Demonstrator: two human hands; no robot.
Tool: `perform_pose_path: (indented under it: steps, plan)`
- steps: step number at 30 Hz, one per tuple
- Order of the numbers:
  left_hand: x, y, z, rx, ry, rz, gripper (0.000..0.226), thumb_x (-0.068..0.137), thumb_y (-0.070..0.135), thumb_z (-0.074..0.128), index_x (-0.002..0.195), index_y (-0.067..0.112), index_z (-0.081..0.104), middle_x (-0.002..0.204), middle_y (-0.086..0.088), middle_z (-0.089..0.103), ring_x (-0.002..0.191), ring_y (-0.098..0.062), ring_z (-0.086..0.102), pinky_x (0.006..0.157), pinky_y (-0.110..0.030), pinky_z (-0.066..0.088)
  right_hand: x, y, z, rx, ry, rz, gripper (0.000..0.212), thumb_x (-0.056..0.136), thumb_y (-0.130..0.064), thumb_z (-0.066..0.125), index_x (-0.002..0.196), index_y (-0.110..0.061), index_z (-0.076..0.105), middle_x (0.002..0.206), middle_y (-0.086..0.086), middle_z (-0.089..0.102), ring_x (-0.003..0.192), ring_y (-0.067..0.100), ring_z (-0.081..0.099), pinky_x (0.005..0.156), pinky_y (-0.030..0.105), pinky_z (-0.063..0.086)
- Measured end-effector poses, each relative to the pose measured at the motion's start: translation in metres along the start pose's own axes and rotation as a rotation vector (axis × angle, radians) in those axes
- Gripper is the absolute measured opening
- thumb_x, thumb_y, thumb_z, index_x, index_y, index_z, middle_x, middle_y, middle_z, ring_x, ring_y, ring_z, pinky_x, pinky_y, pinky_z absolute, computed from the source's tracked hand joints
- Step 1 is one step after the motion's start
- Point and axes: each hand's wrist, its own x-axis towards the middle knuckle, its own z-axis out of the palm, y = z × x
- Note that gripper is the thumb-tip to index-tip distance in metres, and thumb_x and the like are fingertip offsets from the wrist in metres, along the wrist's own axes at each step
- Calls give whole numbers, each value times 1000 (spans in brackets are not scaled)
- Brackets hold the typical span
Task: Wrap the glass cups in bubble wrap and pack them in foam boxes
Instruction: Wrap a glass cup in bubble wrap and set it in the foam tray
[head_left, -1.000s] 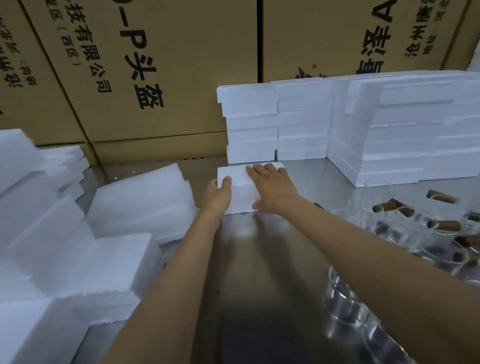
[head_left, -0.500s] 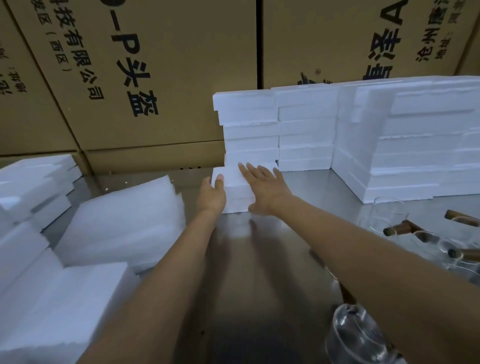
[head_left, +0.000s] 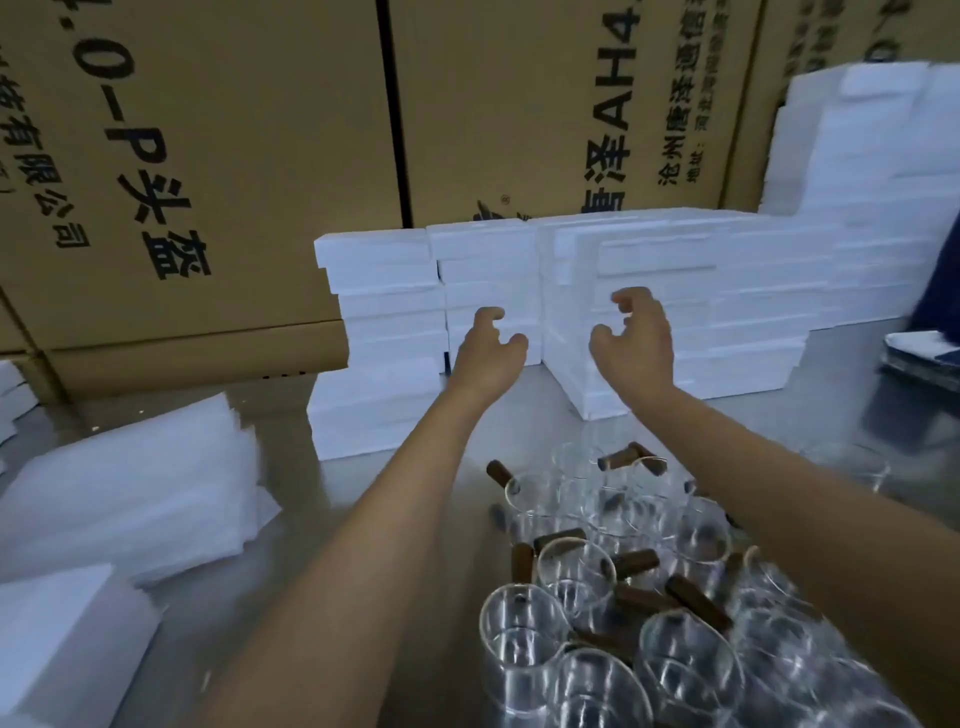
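Brown cardboard cartons (head_left: 218, 171) printed with black characters wall off the back of my view, and in front of them runs a dull, reflective metal tabletop (head_left: 291, 519). Against the cartons I see stacked white foam boxes (head_left: 382, 332), several columns side by side, with a taller block of the same white foam (head_left: 872, 156) rising at the far right.

My left hand (head_left: 485, 358) and my right hand (head_left: 636, 345) are both raised in front of those stacks, apart from each other, fingers loosely curled and spread. Neither holds anything; both are empty and part-open, and I cannot tell whether they touch the foam behind them.

Below my forearms, on the near right of the table, stands a crowded cluster of clear glass cups with brown wooden handles (head_left: 576, 577), most upright and touching one another; the nearest ones blur toward the frame edge. One more clear glass (head_left: 847, 465) sits alone, further right.

On the left of the table lies a pile of white translucent wrap sheets (head_left: 130, 493), slightly fanned. Near it, at the lower-left corner, is another white foam block (head_left: 57, 639). A dark blue object (head_left: 922, 353) sits at the right edge, too cut off to identify.
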Motion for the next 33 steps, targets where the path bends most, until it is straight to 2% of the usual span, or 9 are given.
perform_pose_path:
  steps: [4, 9, 12, 17, 20, 23, 27, 30, 33]
  plan:
    - [18, 28, 31, -30, -91, -17, 59, 100, 25, 50, 153, 20, 24, 137, -1, 44, 101, -17, 54, 72, -21, 41, 37, 25, -36, 44, 27, 129, 60, 91, -10, 56, 146, -10, 33, 146, 10, 39, 130, 28, 43, 98, 31, 40]
    - [45, 47, 69, -43, -119, -54, 67, 98, 25, 56, 152, 13, 18, 116, -6, 49, 101, -24, 54, 78, -28, 43, 74, 47, -49, 139, -4, 335, 76, 92, -14, 55, 155, -14, 13, 153, 12, 31, 133, 31, 41, 96, 32, 38]
    - [60, 56, 88, -14, -102, -51, 77, 99, 26, 56, 156, 13, 7, 140, -13, 44, 120, -30, 52, 81, -30, 43, 85, 64, -49, 165, -15, 395, 77, 92, -14, 52, 155, -17, 10, 150, 11, 33, 122, 30, 46, 89, 33, 37]
    - [80, 51, 103, 9, -32, -28, 71, 103, 25, 48, 157, 14, 5, 153, -16, 36, 132, -33, 44, 88, -31, 39, 94, 87, -41, 215, 47, 353, 68, 90, -13, 54, 150, -22, 24, 150, 0, 34, 123, 24, 45, 87, 31, 37]
    - [87, 46, 104, 23, -53, 5, 66, 104, 25, 45, 157, 15, 8, 154, -16, 35, 134, -32, 44, 87, -28, 37, 102, 90, -38, 176, 133, 333, 65, 86, -14, 58, 146, -22, 34, 142, 1, 42, 127, 28, 42, 103, 40, 42]
    - [87, 45, 102, 2, -60, 40, 63, 103, 20, 42, 158, 19, 10, 156, -11, 35, 119, -25, 50, 81, -24, 37, 106, 87, -36, 74, 169, 323, 61, 83, -20, 56, 143, -24, 42, 137, 1, 43, 128, 28, 37, 109, 48, 37]
    - [81, 47, 94, -32, -30, 60, 70, 101, 16, 42, 159, 23, 3, 159, -9, 32, 112, -20, 50, 76, -25, 39, 102, 76, -33, -58, 249, 225, 49, 80, -26, 55, 129, -21, 56, 136, 6, 43, 127, 29, 36, 107, 40, 33]
    - [67, 48, 82, -50, 37, 92, 78, 99, 17, 47, 160, 30, -1, 125, 2, 56, 92, -16, 53, 64, -24, 41, 93, 65, -32, -92, 284, 109, 40, 81, -23, 56, 121, -16, 59, 130, 6, 47, 123, 27, 39, 98, 34, 30]
    - [48, 44, 62, -34, 77, 125, 78, 98, 17, 49, 159, 37, 5, 95, 18, 41, 70, 3, 45, 53, -8, 39, 76, 48, -33, -41, 305, 46, 37, 81, -20, 55, 117, -13, 59, 121, 3, 55, 117, 25, 43, 94, 31, 29]
